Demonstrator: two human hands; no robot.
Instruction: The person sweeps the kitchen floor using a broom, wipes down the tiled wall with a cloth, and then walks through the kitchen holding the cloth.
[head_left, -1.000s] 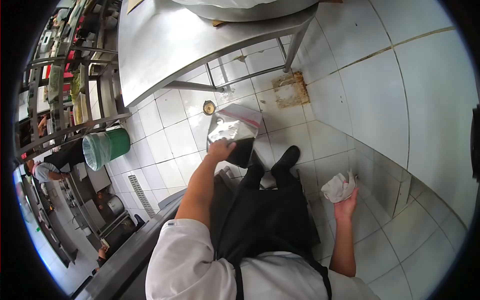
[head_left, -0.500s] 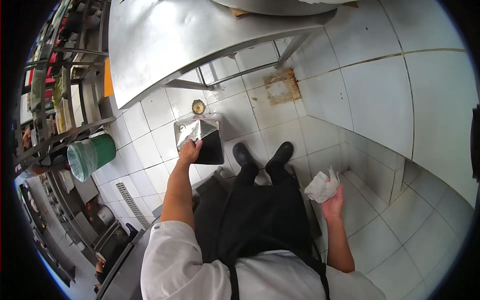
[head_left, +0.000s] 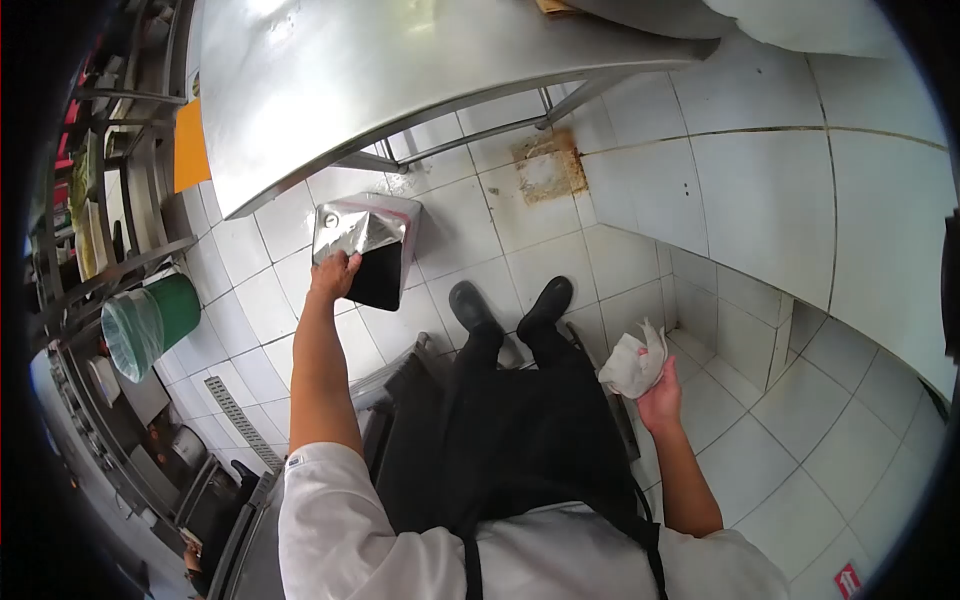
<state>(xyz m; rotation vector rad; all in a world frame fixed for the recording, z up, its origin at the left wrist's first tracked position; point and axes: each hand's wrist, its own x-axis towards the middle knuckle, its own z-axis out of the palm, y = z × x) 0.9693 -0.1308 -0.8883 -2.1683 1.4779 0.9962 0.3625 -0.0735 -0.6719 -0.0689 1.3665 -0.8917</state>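
Observation:
A rectangular metal can (head_left: 372,221) with a shiny, partly cut-away top is at the left of centre, near the steel table. Its opening is black inside; I cannot tell what it contains. My left hand (head_left: 335,274) is closed over the edge of the shiny top, gripping the can. Whether the can touches the floor is unclear. Away to the right, my right hand (head_left: 660,397) holds a crumpled white cloth (head_left: 632,365), fingers partly hidden behind it.
The steel table (head_left: 300,90) runs across the top, its legs and crossbar beyond the can. A lined green bin (head_left: 180,305) stands at the left beside shelving (head_left: 120,265). White tiled walls (head_left: 760,190) rise at the right. The floor has a brown-stained patch (head_left: 550,170).
My left hand and the can have moved left and towards the table. The round object on the floor behind the can is now hidden. My right hand still holds the cloth.

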